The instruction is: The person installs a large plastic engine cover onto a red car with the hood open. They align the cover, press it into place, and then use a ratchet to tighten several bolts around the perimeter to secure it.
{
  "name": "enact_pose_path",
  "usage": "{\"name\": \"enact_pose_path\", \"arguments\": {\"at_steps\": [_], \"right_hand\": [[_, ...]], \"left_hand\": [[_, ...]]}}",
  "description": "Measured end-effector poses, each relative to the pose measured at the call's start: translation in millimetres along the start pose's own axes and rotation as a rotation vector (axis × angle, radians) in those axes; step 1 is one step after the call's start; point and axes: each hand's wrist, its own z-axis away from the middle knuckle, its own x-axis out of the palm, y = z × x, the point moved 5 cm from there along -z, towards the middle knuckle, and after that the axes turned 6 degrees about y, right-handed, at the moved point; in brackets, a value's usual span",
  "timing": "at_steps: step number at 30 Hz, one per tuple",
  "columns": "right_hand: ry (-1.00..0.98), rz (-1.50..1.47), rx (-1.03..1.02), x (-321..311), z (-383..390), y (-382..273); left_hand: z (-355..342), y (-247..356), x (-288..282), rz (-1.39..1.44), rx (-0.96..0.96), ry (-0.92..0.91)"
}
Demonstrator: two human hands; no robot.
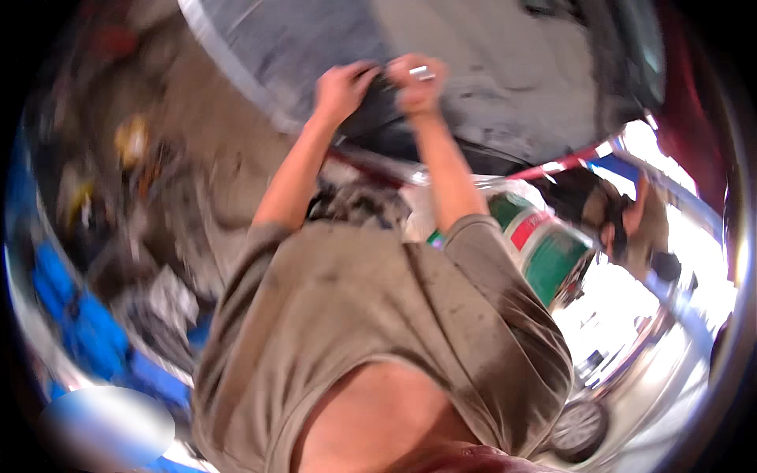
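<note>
Both arms reach forward over a large grey panel (489, 71), which has a darker section at its left and a pale border. My left hand (343, 91) is closed over the dark section, its fingers curled toward the right hand. Close beside it, my right hand (418, 83) is closed in a fist-like grip, with a shiny metallic piece showing at its fingers. Something small and black (384, 81) lies between the hands. Motion blur hides what exactly the fingers grip. A red edge (371, 167) runs below the panel's near side.
A green bucket with a red and white label (524, 244) stands right of my right arm. Farther right is another person (623, 213), partly visible. A wheel (579, 430) is at lower right. Blue items (79, 307) and blurred clutter line the left, beside a brown floor (213, 102).
</note>
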Motion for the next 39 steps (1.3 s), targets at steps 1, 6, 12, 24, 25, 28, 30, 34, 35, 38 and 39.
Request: {"name": "enact_pose_path", "arguments": {"at_steps": [1,6,12,24,25,28,30,34,35,38,39], "right_hand": [[0.036,0.159,-0.118,-10.7,-10.6,-2.3],[-0.024,0.338,0.39,6.7,34.9,-65.2],[0.022,0.541,0.57,-9.7,125.4,-105.2],[0.125,0.879,0.866,-63.7,193.9,-131.0],[0.131,0.864,0.873,-64.6,192.8,-132.4],[0.069,0.887,0.898,-65.5,188.0,-134.3],[0.044,0.907,0.886,-66.5,184.8,-134.2],[0.104,0.795,0.755,-62.7,178.2,-131.1],[0.165,0.774,0.722,-62.1,177.3,-131.1],[0.254,0.723,0.635,-56.2,172.9,-133.3],[0.266,0.687,0.634,-52.5,172.1,-133.8]], "left_hand": [[8.6,-7.8,-10.0,0.036,-0.097,-0.07],[47.1,-29.1,-40.8,0.419,-0.722,-0.086],[123.6,0.4,32.0,0.986,-1.294,-0.419],[171.1,84.6,96.6,0.87,-1.507,-0.896],[170.3,88.2,96.1,0.857,-1.499,-0.876],[168.3,98.2,90.5,0.793,-1.438,-0.846],[166.9,103.5,88.9,0.809,-1.394,-0.862],[164.3,98.1,83.6,0.86,-1.407,-0.81],[162.2,95.0,81.5,0.901,-1.415,-0.76],[159.7,89.1,74.8,0.892,-1.428,-0.673],[159.1,88.9,72.0,0.915,-1.415,-0.647]]}}
